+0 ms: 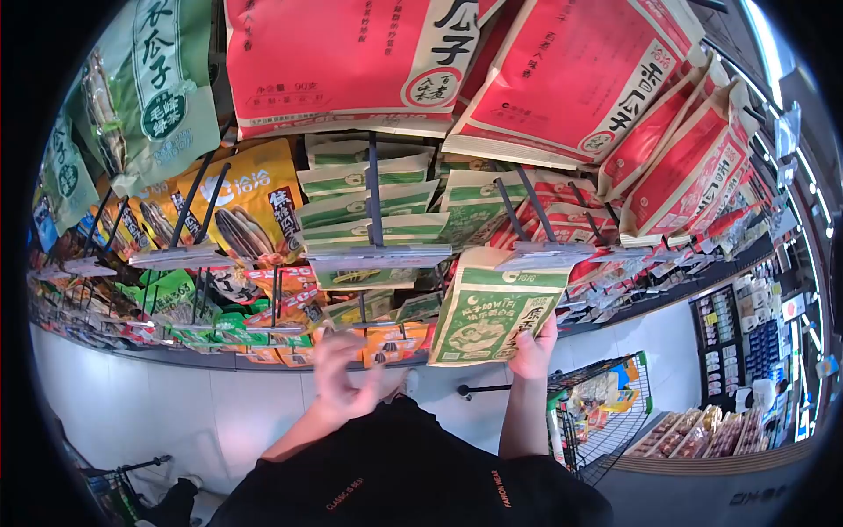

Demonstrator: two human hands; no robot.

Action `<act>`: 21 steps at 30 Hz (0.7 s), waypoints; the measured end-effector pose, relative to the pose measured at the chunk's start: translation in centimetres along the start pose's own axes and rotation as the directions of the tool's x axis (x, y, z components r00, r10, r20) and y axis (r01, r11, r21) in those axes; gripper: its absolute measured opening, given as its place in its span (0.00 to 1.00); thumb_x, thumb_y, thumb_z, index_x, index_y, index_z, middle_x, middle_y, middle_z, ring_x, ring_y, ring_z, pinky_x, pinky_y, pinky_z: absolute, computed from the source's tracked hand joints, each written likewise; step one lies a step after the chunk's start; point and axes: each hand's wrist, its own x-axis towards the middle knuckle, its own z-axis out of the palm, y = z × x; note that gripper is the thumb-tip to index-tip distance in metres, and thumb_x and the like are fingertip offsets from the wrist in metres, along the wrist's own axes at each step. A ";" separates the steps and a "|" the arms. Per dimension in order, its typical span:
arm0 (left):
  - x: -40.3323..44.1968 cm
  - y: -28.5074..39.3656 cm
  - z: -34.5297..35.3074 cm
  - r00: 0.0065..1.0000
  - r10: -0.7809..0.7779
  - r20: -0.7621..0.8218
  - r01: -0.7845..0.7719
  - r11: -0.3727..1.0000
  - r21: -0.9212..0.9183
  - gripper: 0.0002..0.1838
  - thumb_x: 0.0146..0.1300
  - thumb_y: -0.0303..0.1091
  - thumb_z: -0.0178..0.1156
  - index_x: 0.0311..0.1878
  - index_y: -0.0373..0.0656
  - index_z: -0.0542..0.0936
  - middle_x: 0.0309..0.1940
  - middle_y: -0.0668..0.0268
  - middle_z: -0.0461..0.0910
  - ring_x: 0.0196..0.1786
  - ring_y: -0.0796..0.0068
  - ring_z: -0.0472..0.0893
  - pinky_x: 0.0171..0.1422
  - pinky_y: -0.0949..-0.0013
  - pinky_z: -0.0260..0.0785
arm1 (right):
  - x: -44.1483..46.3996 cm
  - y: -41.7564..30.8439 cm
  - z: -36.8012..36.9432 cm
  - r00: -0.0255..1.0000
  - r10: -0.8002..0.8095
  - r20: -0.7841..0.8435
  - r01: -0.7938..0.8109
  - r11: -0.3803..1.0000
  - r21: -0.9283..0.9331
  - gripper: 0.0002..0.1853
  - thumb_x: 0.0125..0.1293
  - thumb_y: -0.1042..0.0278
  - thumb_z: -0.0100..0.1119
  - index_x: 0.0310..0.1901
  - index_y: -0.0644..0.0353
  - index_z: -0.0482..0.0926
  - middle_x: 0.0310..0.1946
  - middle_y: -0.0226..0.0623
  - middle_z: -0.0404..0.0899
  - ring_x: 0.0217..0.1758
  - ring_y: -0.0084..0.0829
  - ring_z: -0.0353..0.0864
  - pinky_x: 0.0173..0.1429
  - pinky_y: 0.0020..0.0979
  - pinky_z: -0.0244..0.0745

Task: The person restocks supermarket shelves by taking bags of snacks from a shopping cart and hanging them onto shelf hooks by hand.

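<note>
Head view, from the far left: pale green bags hang high on hooks, with a bright yellow bag of seeds just beneath and to their right. Lower down, my left hand is lifted in front of the bottom row, blurred, its fingers loosely curled and apart from the thumb; I see nothing in its hold. Above it, green-and-cream packets hang one behind another on a hook, below a large red bag.

Right of that hand is the packet I have hold of, green and cream, front towards me, tilted, just below the price strips; I cannot tell whether it touches them. My right hand is closed on its lower right side, thumb across the front.

Beyond my right forearm stands a wire shopping cart with goods inside. Farther right and higher, more red packets hang in rows.
</note>
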 end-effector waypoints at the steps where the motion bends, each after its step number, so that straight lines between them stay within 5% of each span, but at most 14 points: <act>1: 1.2 0.9 0.6 0.986 -0.057 0.157 0.054 0.998 0.027 0.30 0.50 0.28 0.69 0.58 0.38 0.69 0.53 0.49 0.70 0.49 0.57 0.76 0.52 0.59 0.70 | 0.2 0.0 0.2 1.000 0.007 -0.011 -0.007 1.000 0.009 0.38 0.57 0.60 0.72 0.65 0.63 0.63 0.57 0.35 0.74 0.57 0.29 0.75 0.60 0.32 0.71; 3: 3.6 2.1 2.5 0.945 -0.078 0.319 0.056 0.995 0.077 0.34 0.52 0.32 0.70 0.63 0.38 0.68 0.55 0.47 0.69 0.50 0.52 0.76 0.53 0.58 0.71 | 0.7 0.0 0.5 1.000 0.013 -0.016 -0.013 1.000 0.020 0.37 0.57 0.60 0.71 0.65 0.63 0.63 0.57 0.35 0.74 0.56 0.29 0.76 0.60 0.32 0.71; 9: 4.1 0.6 6.3 0.893 -0.100 0.438 0.158 0.983 -0.097 0.47 0.57 0.31 0.67 0.75 0.41 0.49 0.59 0.42 0.68 0.58 0.44 0.72 0.62 0.55 0.66 | 1.9 -0.4 1.6 0.998 0.039 -0.053 -0.036 0.997 0.066 0.33 0.59 0.66 0.68 0.63 0.64 0.65 0.54 0.34 0.76 0.54 0.26 0.76 0.59 0.30 0.71; 14: 3.8 0.0 6.2 0.884 -0.160 0.440 0.228 0.968 -0.105 0.41 0.60 0.25 0.63 0.74 0.40 0.53 0.53 0.48 0.72 0.51 0.52 0.76 0.55 0.59 0.70 | 2.4 0.1 1.1 0.998 0.067 0.014 -0.068 0.997 0.030 0.27 0.65 0.66 0.61 0.63 0.63 0.64 0.58 0.36 0.73 0.58 0.28 0.75 0.61 0.32 0.71; 21: 4.1 0.6 5.8 0.852 -0.308 0.424 0.319 0.947 0.048 0.40 0.59 0.28 0.62 0.73 0.39 0.55 0.57 0.49 0.67 0.53 0.48 0.74 0.55 0.57 0.70 | 3.0 0.3 3.2 0.999 0.016 -0.050 -0.021 0.994 -0.108 0.22 0.68 0.77 0.52 0.64 0.65 0.65 0.56 0.35 0.75 0.56 0.23 0.73 0.63 0.27 0.65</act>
